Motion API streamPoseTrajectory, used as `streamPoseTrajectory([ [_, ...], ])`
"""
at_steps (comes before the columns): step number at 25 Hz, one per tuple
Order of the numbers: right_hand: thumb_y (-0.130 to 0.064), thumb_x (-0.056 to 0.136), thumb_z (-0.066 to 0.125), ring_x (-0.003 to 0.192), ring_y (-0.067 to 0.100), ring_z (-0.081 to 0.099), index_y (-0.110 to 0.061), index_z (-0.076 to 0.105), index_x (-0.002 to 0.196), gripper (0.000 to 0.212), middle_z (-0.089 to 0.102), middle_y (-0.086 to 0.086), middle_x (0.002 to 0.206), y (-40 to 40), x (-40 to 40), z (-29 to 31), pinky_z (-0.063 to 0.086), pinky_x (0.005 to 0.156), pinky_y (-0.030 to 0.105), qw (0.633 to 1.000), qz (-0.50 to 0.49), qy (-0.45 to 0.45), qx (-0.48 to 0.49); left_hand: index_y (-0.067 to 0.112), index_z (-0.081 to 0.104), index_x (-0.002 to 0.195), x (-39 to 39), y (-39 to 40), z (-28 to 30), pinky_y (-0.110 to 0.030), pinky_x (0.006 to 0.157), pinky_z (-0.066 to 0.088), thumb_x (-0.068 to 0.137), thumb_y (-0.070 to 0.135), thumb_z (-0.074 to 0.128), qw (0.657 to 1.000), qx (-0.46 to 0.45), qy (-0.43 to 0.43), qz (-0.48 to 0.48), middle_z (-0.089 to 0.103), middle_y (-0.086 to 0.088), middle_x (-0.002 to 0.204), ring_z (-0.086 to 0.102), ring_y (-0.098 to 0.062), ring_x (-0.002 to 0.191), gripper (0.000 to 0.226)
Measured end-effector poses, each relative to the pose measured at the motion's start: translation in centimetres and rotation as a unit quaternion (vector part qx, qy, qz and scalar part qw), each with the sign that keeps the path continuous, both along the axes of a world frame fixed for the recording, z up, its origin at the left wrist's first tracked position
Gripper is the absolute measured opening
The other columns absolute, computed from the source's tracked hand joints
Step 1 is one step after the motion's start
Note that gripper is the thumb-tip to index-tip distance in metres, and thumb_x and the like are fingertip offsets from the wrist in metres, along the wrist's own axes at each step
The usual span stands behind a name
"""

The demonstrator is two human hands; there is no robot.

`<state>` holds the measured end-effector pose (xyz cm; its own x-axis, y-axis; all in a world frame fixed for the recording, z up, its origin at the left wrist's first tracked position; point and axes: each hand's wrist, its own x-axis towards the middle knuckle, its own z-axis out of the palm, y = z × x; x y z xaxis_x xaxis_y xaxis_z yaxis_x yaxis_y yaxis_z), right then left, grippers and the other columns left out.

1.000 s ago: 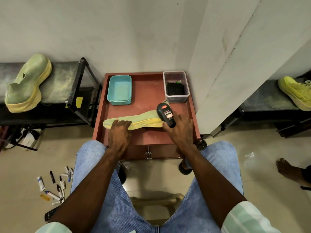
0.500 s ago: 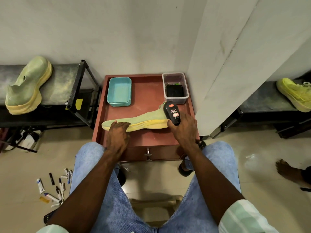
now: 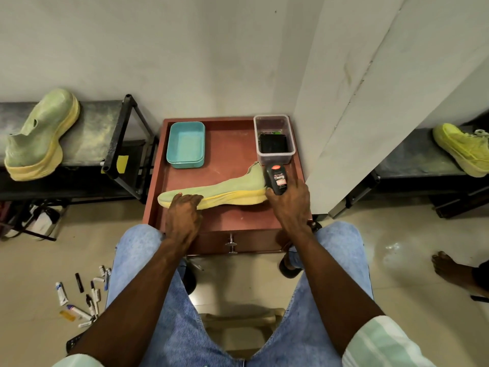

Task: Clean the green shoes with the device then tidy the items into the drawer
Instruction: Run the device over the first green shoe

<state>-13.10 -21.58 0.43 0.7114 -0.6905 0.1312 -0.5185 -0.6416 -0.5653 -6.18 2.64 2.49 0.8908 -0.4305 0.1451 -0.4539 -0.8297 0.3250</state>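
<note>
Right hand [image 3: 291,205] grips the black cleaning device [image 3: 276,178], fingers curled round its lower body, its top end laid against the heel of the green shoe [image 3: 219,190] at about 3 o'clock on the red table [image 3: 232,139]. Left hand [image 3: 184,210] presses down on the toe end at about 8 o'clock, fingers bent over the yellow sole edge — pinning the shoe flat on its side.

Outward from there, a teal tray [image 3: 185,144] sits at 11 o'clock on the tabletop and a clear plastic box [image 3: 274,139] with something dark inside at 1 o'clock, just beyond the device. The drawer [image 3: 238,242] under the tabletop is closed.

Judging by this, cleaning is under way, not finished: one shoe is being worked at the heel. Another green shoe [image 3: 39,133] waits on the bench at far 9 o'clock, and a brighter one [image 3: 463,148] on the bench at 3 o'clock — whether either is cleaned I cannot tell. Tidying has not begun; tray, box and device are all out.
</note>
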Motion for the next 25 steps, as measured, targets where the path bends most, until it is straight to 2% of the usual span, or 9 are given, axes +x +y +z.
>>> streamPoseTrajectory([
  [2, -0.049, 0.075, 0.067, 0.1, 0.025, 0.056, -0.013, 0.059, 0.12, 0.058, 0.059, 0.008, 0.103, -0.7, -0.4, 0.6, 0.05, 0.083, 0.037, 0.996, -0.056, -0.028, 0.058, -0.004, 0.072, 0.104, -0.3, -0.2, 0.2, -0.05, 0.093, 0.049, 0.062, -0.012, 0.072, 1.0, -0.003, 0.011, 0.008, 0.071, -0.024, 0.098, 0.065, -0.042, 0.095, 0.043],
  [4, -0.046, 0.076, 0.068, 0.094, 0.019, 0.053, -0.017, 0.059, 0.121, 0.054, 0.059, 0.004, 0.101, 1.8, -0.1, 1.7, 0.05, 0.079, 0.034, 0.996, 0.039, -0.066, 0.035, -0.005, 0.07, 0.108, -0.4, -0.4, 0.5, -0.05, 0.098, 0.045, 0.065, -0.012, 0.07, 1.0, -0.007, 0.016, 0.005, 0.069, -0.026, 0.103, 0.063, -0.043, 0.101, 0.044],
  [6, -0.044, 0.078, 0.068, 0.096, 0.025, 0.053, -0.01, 0.06, 0.122, 0.057, 0.06, 0.01, 0.104, 5.5, 0.4, 2.2, 0.05, 0.078, 0.037, 0.983, 0.176, -0.031, -0.045, -0.004, 0.067, 0.114, -0.5, -0.4, 0.6, -0.047, 0.104, 0.04, 0.069, -0.011, 0.068, 0.999, 0.003, 0.032, 0.01, 0.067, -0.026, 0.111, 0.059, -0.042, 0.11, 0.046],
  [7, -0.044, 0.078, 0.067, 0.098, 0.027, 0.053, -0.007, 0.06, 0.123, 0.059, 0.059, 0.013, 0.105, 6.3, 0.6, 2.3, 0.051, 0.078, 0.037, 0.976, 0.205, -0.014, -0.079, -0.003, 0.067, 0.116, -0.6, -0.4, 0.6, -0.046, 0.105, 0.039, 0.07, -0.01, 0.067, 0.999, 0.01, 0.038, 0.011, 0.066, -0.025, 0.113, 0.058, -0.041, 0.112, 0.047],
  [15, -0.046, 0.079, 0.062, 0.091, 0.027, 0.053, -0.006, 0.061, 0.121, 0.057, 0.054, 0.013, 0.102, 3.0, 0.8, 2.8, 0.049, 0.075, 0.035, 0.997, 0.064, 0.019, -0.04, -0.001, 0.074, 0.098, -0.7, -0.4, 0.4, -0.051, 0.082, 0.054, 0.053, -0.009, 0.079, 1.0, 0.013, -0.01, -0.003, 0.073, -0.021, 0.088, 0.068, -0.039, 0.085, 0.046],
  [17, -0.046, 0.08, 0.062, 0.096, 0.028, 0.053, -0.005, 0.063, 0.119, 0.056, 0.057, 0.014, 0.104, 5.5, 1.3, 3.3, 0.045, 0.078, 0.035, 0.988, 0.131, 0.037, -0.072, 0.0, 0.074, 0.097, -1.2, -0.5, 0.4, -0.049, 0.082, 0.055, 0.053, -0.008, 0.077, 1.0, 0.026, -0.003, 0.002, 0.073, -0.019, 0.087, 0.069, -0.038, 0.084, 0.045],
  [20, -0.048, 0.08, 0.064, 0.106, 0.028, 0.051, -0.01, 0.062, 0.121, 0.056, 0.055, 0.013, 0.109, 7.8, 1.6, 3.8, 0.044, 0.083, 0.036, 0.966, 0.243, 0.084, 0.017, 0.003, 0.076, 0.087, -1.7, -0.4, 0.4, -0.046, 0.077, 0.057, 0.052, -0.002, 0.073, 0.999, 0.042, -0.03, -0.012, 0.073, -0.015, 0.078, 0.07, -0.034, 0.074, 0.036],
  [23, -0.05, 0.082, 0.061, 0.103, 0.025, 0.051, -0.007, 0.062, 0.117, 0.056, 0.056, 0.011, 0.112, 5.4, 1.9, 4.3, 0.045, 0.081, 0.034, 0.98, 0.146, 0.113, -0.072, 0.005, 0.075, 0.088, -1.2, -0.3, -0.5, -0.044, 0.08, 0.056, 0.041, -0.001, 0.081, 0.998, 0.055, -0.031, -0.016, 0.073, -0.013, 0.077, 0.07, -0.031, 0.07, 0.048],
  [25, -0.049, 0.083, 0.06, 0.103, 0.024, 0.051, -0.004, 0.061, 0.118, 0.057, 0.056, 0.012, 0.114, 5.0, 1.7, 4.6, 0.044, 0.083, 0.034, 0.981, 0.098, 0.119, -0.121, 0.004, 0.074, 0.091, -1.3, -0.6, -1.2, -0.045, 0.086, 0.054, 0.043, -0.002, 0.079, 0.998, 0.056, -0.015, -0.019, 0.073, -0.015, 0.08, 0.07, -0.031, 0.073, 0.049],
])
